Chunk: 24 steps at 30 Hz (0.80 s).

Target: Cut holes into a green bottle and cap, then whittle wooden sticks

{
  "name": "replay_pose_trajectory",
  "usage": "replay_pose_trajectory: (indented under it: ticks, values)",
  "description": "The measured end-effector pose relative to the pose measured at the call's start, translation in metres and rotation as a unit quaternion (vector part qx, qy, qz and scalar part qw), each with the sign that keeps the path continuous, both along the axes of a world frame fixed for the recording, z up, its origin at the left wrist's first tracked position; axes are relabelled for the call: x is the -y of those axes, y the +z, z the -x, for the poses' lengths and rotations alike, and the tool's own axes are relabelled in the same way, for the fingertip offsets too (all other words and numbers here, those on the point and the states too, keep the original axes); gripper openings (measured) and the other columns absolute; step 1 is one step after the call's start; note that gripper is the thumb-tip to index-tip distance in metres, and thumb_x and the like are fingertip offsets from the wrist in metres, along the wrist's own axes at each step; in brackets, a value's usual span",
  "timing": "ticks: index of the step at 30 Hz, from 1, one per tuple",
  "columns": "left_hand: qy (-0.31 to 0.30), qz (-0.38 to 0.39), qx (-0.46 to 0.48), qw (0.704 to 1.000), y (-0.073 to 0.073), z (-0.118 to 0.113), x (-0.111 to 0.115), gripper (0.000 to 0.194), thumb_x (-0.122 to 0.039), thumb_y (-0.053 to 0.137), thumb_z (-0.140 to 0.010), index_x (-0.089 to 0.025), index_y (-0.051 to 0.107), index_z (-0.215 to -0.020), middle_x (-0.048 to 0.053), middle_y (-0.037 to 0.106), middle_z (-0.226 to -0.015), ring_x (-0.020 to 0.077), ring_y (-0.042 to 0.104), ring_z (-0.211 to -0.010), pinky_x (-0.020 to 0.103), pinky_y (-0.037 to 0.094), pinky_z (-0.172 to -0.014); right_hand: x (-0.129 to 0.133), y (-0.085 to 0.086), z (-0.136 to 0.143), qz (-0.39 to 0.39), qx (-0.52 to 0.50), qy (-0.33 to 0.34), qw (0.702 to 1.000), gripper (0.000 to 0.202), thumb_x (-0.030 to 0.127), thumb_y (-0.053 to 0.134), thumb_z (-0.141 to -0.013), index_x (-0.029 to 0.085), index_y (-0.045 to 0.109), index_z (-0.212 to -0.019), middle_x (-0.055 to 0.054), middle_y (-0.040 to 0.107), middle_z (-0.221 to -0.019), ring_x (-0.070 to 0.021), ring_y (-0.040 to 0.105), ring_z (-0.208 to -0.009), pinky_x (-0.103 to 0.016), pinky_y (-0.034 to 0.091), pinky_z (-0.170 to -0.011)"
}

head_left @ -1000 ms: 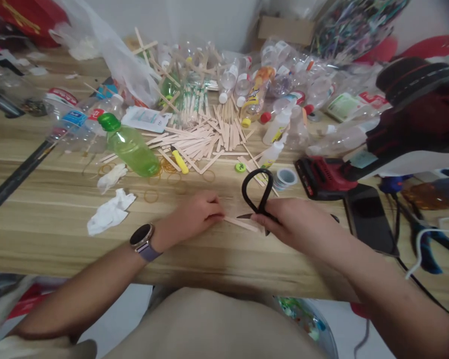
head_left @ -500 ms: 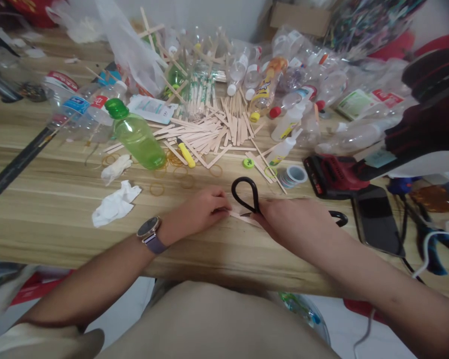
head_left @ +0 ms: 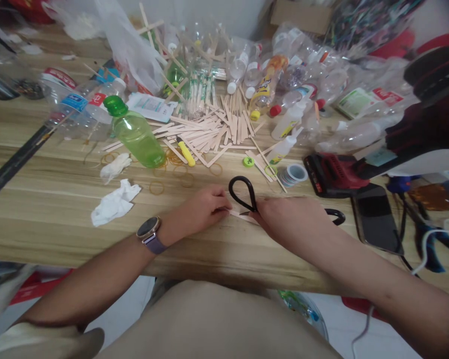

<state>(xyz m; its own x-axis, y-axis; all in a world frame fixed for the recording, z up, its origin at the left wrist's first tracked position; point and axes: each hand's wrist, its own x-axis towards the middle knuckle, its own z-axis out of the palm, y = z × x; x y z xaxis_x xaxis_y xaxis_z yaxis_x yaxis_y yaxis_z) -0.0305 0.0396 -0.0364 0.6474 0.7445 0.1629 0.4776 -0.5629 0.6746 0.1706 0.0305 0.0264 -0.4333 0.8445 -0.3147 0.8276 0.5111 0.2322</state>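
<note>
My left hand (head_left: 210, 203), with a watch (head_left: 148, 227) on its wrist, pinches the left end of a flat wooden craft stick (head_left: 243, 216) close to the table top. My right hand (head_left: 284, 217) is closed around a pair of scissors with black loop handles (head_left: 243, 178); one loop sticks up left of the fist, the other shows on its right. A short piece of the dark blade points left over the stick. The stick's right end is hidden under my right hand.
Behind my hands lie a heap of craft sticks (head_left: 205, 132), a yellow-handled tool (head_left: 186, 151) and a green bottle (head_left: 137, 134). Glue bottles (head_left: 282, 149), a wire spool (head_left: 293, 174), a red-black power tool (head_left: 333, 172) and a phone (head_left: 377, 217) stand or lie to the right.
The scissors and my right hand have shifted very slightly left along the stick. My left hand keeps its pinch in nearly the same place.
</note>
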Motion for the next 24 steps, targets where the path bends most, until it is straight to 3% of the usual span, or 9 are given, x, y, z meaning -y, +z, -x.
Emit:
replay_pose_trajectory:
  ticks: [8, 12, 16, 24]
  values:
    - [-0.002, -0.008, -0.126, 0.992, 0.017, 0.003, 0.014, 0.018, -0.021, 0.053, -0.092, -0.014, 0.069, -0.087, 0.005, 0.061, -0.090, 0.0174, 0.059, -0.080, 0.030, 0.048, -0.073, -0.021, 0.019, 0.012, 0.079, 0.035, -0.017, 0.996, 0.026, 0.033, 0.054, -0.092, 0.015, 0.072, -0.087, -0.014, 0.068, -0.078, -0.0316, 0.067, -0.075, -0.032, 0.044, -0.054]
    - [-0.001, -0.083, -0.190, 0.978, 0.024, -0.004, 0.028, 0.019, -0.018, 0.049, -0.094, -0.013, 0.067, -0.093, 0.007, 0.062, -0.095, 0.0197, 0.058, -0.084, 0.033, 0.049, -0.077, -0.030, 0.021, 0.014, 0.096, 0.042, -0.006, 0.995, 0.025, 0.035, 0.054, -0.092, 0.017, 0.071, -0.096, -0.012, 0.068, -0.083, -0.0323, 0.067, -0.081, -0.033, 0.044, -0.058]
    - [-0.050, -0.168, -0.290, 0.941, 0.021, -0.020, 0.048, 0.020, -0.007, 0.048, -0.089, -0.007, 0.065, -0.101, 0.012, 0.064, -0.103, 0.0245, 0.058, -0.092, 0.036, 0.051, -0.078, -0.034, 0.026, 0.013, 0.105, 0.049, 0.007, 0.993, 0.025, 0.035, 0.053, -0.092, 0.019, 0.070, -0.099, -0.010, 0.068, -0.086, -0.0313, 0.066, -0.083, -0.032, 0.044, -0.059]
    - [0.002, -0.295, -0.340, 0.893, 0.007, -0.037, 0.079, 0.028, -0.011, 0.050, -0.087, -0.001, 0.061, -0.111, 0.024, 0.065, -0.116, 0.0288, 0.062, -0.105, 0.037, 0.051, -0.087, -0.035, 0.040, 0.004, 0.081, 0.057, 0.015, 0.995, 0.030, 0.038, 0.049, -0.093, 0.016, 0.069, -0.097, -0.011, 0.068, -0.087, -0.0284, 0.066, -0.085, -0.030, 0.043, -0.058]
